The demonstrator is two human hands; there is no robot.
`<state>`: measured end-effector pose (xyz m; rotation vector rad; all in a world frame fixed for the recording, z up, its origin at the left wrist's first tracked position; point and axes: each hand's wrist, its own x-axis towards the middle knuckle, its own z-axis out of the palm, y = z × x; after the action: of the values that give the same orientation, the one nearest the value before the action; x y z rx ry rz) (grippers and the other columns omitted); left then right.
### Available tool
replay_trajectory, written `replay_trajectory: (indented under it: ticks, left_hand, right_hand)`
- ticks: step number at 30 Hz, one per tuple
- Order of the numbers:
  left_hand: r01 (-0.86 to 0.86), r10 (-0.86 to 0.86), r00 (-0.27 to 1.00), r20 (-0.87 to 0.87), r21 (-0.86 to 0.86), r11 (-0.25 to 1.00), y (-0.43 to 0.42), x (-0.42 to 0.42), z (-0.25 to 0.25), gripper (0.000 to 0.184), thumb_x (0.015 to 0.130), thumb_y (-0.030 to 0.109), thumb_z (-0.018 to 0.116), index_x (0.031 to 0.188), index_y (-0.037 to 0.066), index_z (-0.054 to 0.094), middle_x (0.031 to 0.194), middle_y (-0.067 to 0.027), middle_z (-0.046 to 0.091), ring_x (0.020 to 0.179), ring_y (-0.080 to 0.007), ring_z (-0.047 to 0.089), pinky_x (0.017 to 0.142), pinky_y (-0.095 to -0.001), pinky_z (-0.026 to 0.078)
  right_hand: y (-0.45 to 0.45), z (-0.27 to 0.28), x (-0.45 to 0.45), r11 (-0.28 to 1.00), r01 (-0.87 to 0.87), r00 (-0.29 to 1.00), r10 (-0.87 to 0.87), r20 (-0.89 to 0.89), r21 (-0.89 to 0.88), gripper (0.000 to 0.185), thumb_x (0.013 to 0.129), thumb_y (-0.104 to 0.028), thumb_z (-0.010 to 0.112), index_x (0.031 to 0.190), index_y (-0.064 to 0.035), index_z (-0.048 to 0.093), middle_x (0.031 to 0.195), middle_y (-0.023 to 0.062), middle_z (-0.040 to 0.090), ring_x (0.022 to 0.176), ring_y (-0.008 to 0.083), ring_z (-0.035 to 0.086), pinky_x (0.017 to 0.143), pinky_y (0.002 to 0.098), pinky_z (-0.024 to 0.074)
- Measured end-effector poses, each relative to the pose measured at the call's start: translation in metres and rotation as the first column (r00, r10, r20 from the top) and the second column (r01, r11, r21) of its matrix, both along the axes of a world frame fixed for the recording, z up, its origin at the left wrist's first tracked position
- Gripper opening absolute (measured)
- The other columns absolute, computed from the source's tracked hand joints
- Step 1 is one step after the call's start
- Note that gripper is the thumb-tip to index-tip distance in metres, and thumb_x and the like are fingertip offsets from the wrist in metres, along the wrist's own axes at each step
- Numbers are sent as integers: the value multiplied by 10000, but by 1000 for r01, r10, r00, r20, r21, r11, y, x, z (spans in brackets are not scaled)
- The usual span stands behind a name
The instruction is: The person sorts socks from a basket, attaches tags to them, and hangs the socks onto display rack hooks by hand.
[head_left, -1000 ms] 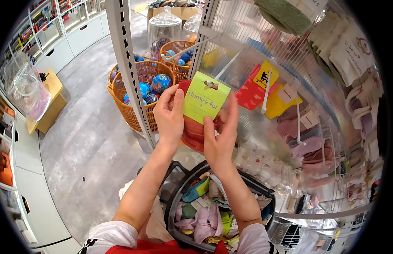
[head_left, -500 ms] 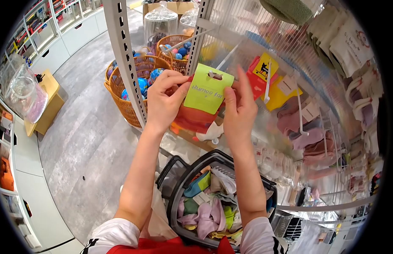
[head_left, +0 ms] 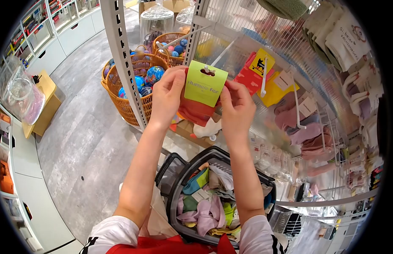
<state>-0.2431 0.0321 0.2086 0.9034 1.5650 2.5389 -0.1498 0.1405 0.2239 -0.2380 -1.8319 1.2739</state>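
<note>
Left fingers (head_left: pixel 176 81) and right fingers (head_left: pixel 226 98) pinch the red item (head_left: pixel 195 111), perhaps socks, by its upper sides.

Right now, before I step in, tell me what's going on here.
A person holds a red fabric item with a green card, the left hand and right hand gripping opposite sides. The card's cut-out is at a white hook; I can't tell whether the hook passes through it. Below the hands, a dark basket holds assorted fabric items.
</note>
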Motion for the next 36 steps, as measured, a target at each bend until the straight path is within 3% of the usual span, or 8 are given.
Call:
replay_trajectory:
  ticks: [5, 9, 12, 15, 22, 25, 28, 36]
  left_hand:
    - [120, -123, 992, 40, 75, 990, 11, 12, 2, 266, 849, 98, 540, 1075, -33, 486, 979, -76, 557, 881, -97, 518, 761, -237, 429]
    - [170, -153, 980, 129, -127, 977, 4, 11, 2, 246, 848, 114, 549, 1045, -28, 509, 924, -53, 587, 840, -77, 527, 747, -214, 428]
    - [187, -175, 976, 127, -93, 978, 5, 9, 0, 254, 855, 130, 542, 1049, -30, 509, 917, -55, 592, 832, -78, 530, 747, -216, 427]
    - [133, -127, 990, 62, -105, 985, 6, 11, 0, 278, 872, 145, 516, 1091, -24, 499, 944, -60, 585, 857, -82, 521, 769, -224, 418]
    - [-13, 13, 994, -106, 4, 1000, 15, 11, -7, 362, 896, 146, 455, 1225, 5, 396, 1038, -79, 539, 908, -107, 505, 811, -244, 401]
    - [-25, 15, 989, -146, -65, 998, 15, 9, -11, 370, 896, 135, 445, 1237, 9, 374, 1070, -90, 521, 917, -119, 505, 814, -254, 402]
    - [-2, -9, 993, -116, -93, 996, 15, 11, -13, 369, 893, 126, 443, 1236, 10, 369, 1094, -101, 512, 929, -133, 503, 824, -265, 400]
    - [-74, 50, 975, -215, -105, 992, 19, 17, -13, 433, 869, 136, 470, 1247, -19, 326, 1177, -154, 457, 1070, -218, 461, 923, -311, 346]
  right_hand:
    - [-6, -10, -4, 993, 87, 994, -91, -54, -76, 150, 824, -39, 531, 954, 33, 515, 804, 92, 595, 694, 116, 584, 622, 237, 467]
    - [-14, -17, -4, 978, -32, 977, -13, -212, -206, 264, 839, -42, 499, 1084, 23, 429, 904, 117, 568, 796, 123, 573, 660, 241, 464]
    - [-18, -17, -11, 984, 96, 966, -55, -254, 152, 358, 842, -70, 493, 1164, 12, 362, 1021, 172, 524, 917, 209, 559, 726, 301, 462]
    - [-13, -15, -15, 935, 85, 996, -78, -36, 345, 429, 821, -77, 519, 1197, 15, 333, 1108, 227, 462, 988, 330, 520, 795, 368, 440]
    - [-25, -20, -19, 997, 26, 970, -9, -243, 66, 429, 857, -48, 424, 1244, 44, 263, 1176, 216, 418, 1083, 304, 443, 929, 353, 324]
    - [-23, -17, -10, 971, 34, 997, -49, 54, 238, 443, 871, -52, 386, 1275, 41, 228, 1207, 225, 401, 1103, 338, 429, 929, 355, 326]
    - [-17, -18, -13, 927, 111, 989, -137, 48, 359, 498, 876, -121, 409, 1301, 26, 194, 1198, 253, 423, 1056, 395, 473, 845, 406, 405]
    - [-14, -26, -27, 991, 70, 982, -48, -182, 114, 459, 873, -42, 398, 1291, 13, 216, 1205, 184, 409, 1118, 266, 423, 931, 343, 341]
